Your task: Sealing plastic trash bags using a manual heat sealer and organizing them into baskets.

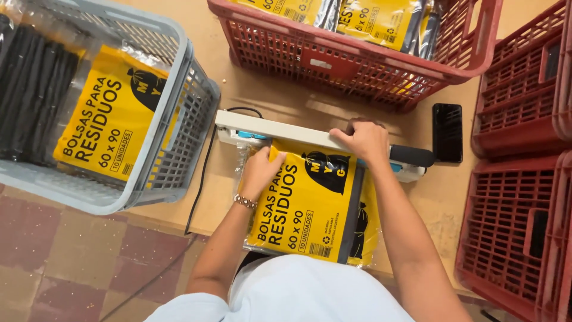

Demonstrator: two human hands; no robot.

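Observation:
A clear plastic pack of black bags with a yellow label (310, 206) lies on the wooden table in front of me, its top edge under the arm of a white heat sealer (280, 130). My right hand (362, 140) presses down on the sealer's arm, just left of its black handle (412, 156). My left hand (260, 171) rests flat on the pack's upper left corner, fingers spread, a beaded bracelet on the wrist.
A grey basket (179, 119) at the left holds similar yellow-labelled packs. A red crate (357, 62) with more packs stands behind the sealer. Stacked red crates (524, 179) line the right. A black phone (447, 132) lies beside them. A black cable (199, 185) runs off the table.

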